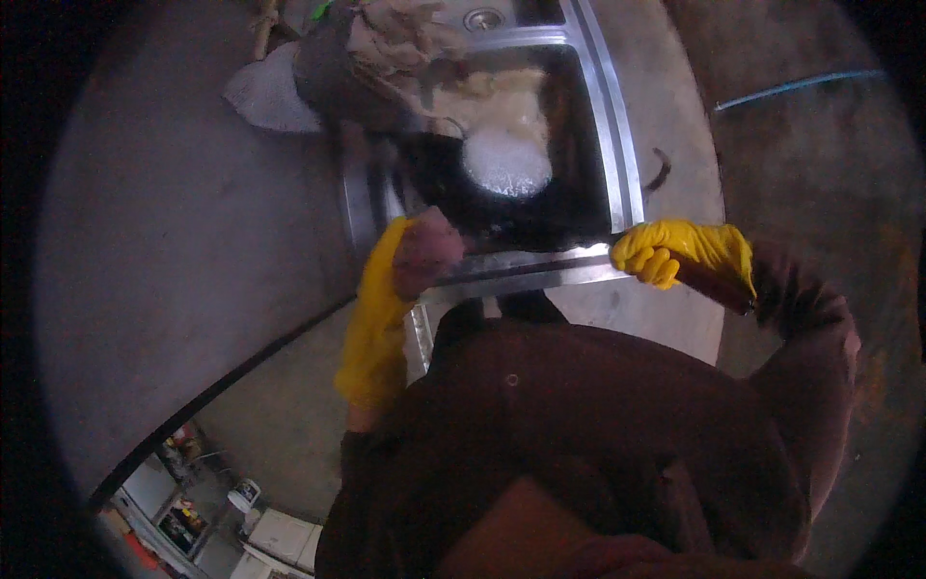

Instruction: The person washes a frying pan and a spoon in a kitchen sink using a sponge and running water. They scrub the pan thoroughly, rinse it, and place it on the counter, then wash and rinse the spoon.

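My left hand (382,271), in a yellow rubber glove, holds a pinkish sponge or folded cloth (432,250) over the near left corner of a stainless steel sink (616,145). On the right, my right hand (662,250), gloved in yellow too, is closed around the dark brown handle (716,289) of a tool. The tool's dark front part reaches left from the fist along the sink's near rim. It blends into the dark basin, so its shape cannot be told. White foam (506,165) lies in the basin, beside a tan patch that may be cloth or murky water.
Crumpled tan cloth (394,36) and a pale textured cloth (271,94) are heaped at the sink's far left. A second basin with a drain (483,19) lies beyond. To the right are a curved dark object (660,170) and a blue hose (796,85). A white bucket (244,494) stands lower left.
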Demonstrator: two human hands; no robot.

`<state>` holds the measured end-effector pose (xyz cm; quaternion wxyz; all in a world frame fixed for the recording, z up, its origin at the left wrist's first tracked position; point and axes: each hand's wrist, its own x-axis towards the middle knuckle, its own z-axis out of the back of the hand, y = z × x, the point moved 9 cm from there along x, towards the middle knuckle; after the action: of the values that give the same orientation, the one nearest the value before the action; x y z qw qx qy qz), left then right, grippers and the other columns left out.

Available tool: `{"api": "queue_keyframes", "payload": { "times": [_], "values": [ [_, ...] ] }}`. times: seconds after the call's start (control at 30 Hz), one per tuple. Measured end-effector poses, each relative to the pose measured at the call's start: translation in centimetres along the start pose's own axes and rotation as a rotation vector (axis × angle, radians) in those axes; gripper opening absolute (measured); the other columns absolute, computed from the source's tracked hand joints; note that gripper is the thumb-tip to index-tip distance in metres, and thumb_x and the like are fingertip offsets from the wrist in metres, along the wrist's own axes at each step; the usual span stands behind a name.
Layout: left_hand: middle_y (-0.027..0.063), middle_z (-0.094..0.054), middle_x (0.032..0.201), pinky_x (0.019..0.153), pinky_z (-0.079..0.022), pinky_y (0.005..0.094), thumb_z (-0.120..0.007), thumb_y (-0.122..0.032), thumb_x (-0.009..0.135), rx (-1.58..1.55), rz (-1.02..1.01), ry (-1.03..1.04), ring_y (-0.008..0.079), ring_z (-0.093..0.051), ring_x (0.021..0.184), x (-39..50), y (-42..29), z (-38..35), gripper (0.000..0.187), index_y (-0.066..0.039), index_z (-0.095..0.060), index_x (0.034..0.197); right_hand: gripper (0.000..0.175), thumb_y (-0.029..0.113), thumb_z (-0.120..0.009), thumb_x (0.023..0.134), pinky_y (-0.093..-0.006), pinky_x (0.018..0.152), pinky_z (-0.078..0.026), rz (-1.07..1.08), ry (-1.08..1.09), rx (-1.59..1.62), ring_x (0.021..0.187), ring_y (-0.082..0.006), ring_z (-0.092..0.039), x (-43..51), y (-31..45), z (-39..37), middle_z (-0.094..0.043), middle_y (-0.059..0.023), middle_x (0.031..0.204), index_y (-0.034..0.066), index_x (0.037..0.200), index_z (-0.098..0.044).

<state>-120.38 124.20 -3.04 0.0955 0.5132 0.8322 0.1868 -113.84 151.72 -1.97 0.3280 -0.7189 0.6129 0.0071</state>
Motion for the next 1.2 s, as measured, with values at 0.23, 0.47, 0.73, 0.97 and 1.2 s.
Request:
{"api": "queue_keyframes", "payload": {
  "times": [0.23, 0.47, 0.73, 0.97, 1.2],
  "values": [
    [0.0047, -0.054, 0.084, 0.053, -0.046, 0.0242, -0.044, -0.014, 0.098, 0.037, -0.261, -0.134, 0.0127, -0.052, 0.067, 0.2, -0.6, -3.0, 0.012, -0.006, -0.054, 0.097, 0.021, 0.024, -0.045, 0.101, -0.0218, 0.036, -0.032, -0.074, 0.507, 0.072, 0.045, -0.0055, -0.040, 2.0, -0.6, -3.3, -0.040, 0.0045, 0.061, 0.0117, 0.085, -0.048],
    [0.0081, -0.061, 0.101, 0.076, -0.051, 0.0329, -0.045, -0.024, 0.098, 1.855, -0.494, -0.976, 0.0201, -0.061, 0.089, -5.1, -5.5, -1.6, 0.025, -0.005, -0.058, 0.109, 0.020, 0.031, -0.044, 0.102, -0.0198, 0.045, -0.044, -0.119, 0.649, -0.051, 0.049, -0.0058, -0.049, 2.3, -0.1, -3.8, -0.047, 0.0033, 0.066, 0.0134, 0.098, -0.053],
    [0.0100, -0.062, 0.112, 0.091, -0.047, 0.0404, -0.053, -0.016, 0.092, 2.129, -0.773, -0.635, 0.0251, -0.060, 0.099, -4.8, -2.3, -6.1, 0.021, -0.003, -0.061, 0.106, 0.022, 0.026, -0.052, 0.098, -0.0224, 0.046, -0.048, 0.373, -0.046, -0.488, 0.050, -0.0089, -0.053, 0.5, 3.3, -1.1, -0.054, -0.0006, 0.069, 0.0043, 0.099, -0.057],
    [0.0077, -0.061, 0.108, 0.082, -0.049, 0.0355, -0.051, -0.022, 0.095, 2.330, -0.982, -0.360, 0.0208, -0.058, 0.092, -4.7, 3.0, -9.9, 0.025, -0.006, -0.061, 0.111, 0.018, 0.008, -0.066, 0.080, -0.0305, 0.041, -0.046, 0.758, -0.834, -0.965, 0.045, -0.0181, -0.052, -5.9, 6.7, 0.0, -0.054, -0.0076, 0.061, -0.0045, 0.093, -0.064],
    [0.0070, -0.060, 0.107, 0.064, -0.048, 0.0260, -0.041, -0.036, 0.101, 1.017, -0.707, -0.262, 0.0125, -0.055, 0.082, -5.9, 9.1, -4.6, 0.044, -0.002, -0.052, 0.126, 0.021, 0.020, -0.068, 0.090, -0.0312, 0.061, -0.052, 0.679, -0.722, -1.057, 0.074, -0.0223, -0.063, -5.3, 6.7, 0.4, -0.062, -0.0121, 0.088, 0.0008, 0.098, -0.063]
  ]
}}
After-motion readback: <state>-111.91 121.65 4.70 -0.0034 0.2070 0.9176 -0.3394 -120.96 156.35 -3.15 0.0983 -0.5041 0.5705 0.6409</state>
